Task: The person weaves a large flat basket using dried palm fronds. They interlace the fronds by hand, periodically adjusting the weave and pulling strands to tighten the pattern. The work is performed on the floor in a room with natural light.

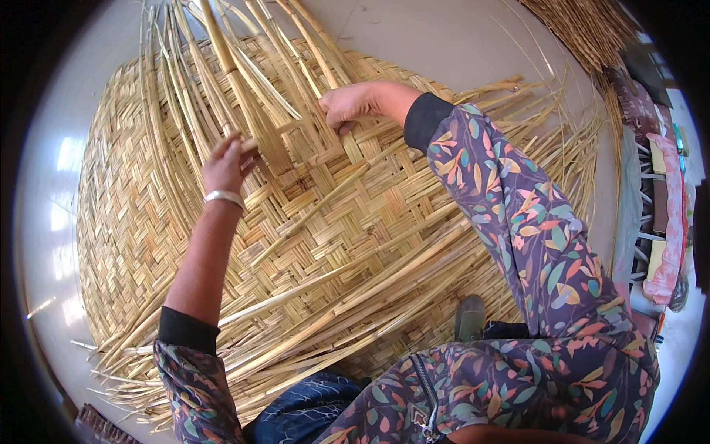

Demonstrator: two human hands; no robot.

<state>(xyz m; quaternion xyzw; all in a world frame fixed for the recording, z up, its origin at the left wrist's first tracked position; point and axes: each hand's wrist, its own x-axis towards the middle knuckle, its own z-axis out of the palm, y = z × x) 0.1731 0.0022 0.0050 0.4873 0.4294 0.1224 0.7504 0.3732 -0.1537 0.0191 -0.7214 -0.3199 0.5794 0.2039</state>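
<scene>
Strip (249, 146) between fingertips of left hand (224, 170), right hand (353, 105) over woven mat (333, 223), grip unclear.

Comprises one left hand (224, 170), raised on a forearm (201, 259) reaching straight forward, with thumb and fingers pinched together. Includes also one right hand (353, 105), farther forward, with back uppermost and fingers curled down, on a right arm (518, 203) angled inward across the front.
</scene>
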